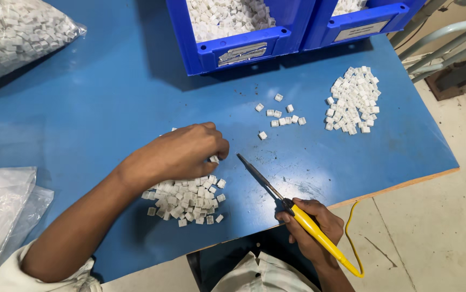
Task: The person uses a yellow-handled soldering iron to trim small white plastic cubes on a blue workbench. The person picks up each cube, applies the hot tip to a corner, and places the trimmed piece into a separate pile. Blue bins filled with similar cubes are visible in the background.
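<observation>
Soldering iron [292, 208], yellow-handled with a dark metal shaft, sits at the near edge of the blue table [108, 103], its tip lifted over the surface and aimed toward our left hand [181, 151]. We note the tabletop is blue, scuffed and speckled with dark debris, with a bare wooden edge on the near right side; beyond that edge lies a pale concrete floor [438, 227] and some metal tubing at the far right.

Our right hand [311, 227] is closed in a full grip round the iron's yellow handle, with the yellow cord [352, 238] looping down off the table edge behind it. Our left hand rests on the table left of the iron's tip, fingers curled down and pinching one small white plastic piece [213, 159] at the fingertips.

Directly below the left hand, and left of the iron, lies a loose heap of white pieces [187, 200]. Beyond the iron's tip we record a small scatter of pieces [281, 116], and further right of that a larger, flatter pile [353, 100]. Two blue bins [238, 51] stand at the far side, both holding white pieces. A clear bag of pieces [11, 35] lies far left of the iron, and empty-looking clear plastic [0, 211] sits at the near left. Nothing lies between the iron's tip and the left hand.
</observation>
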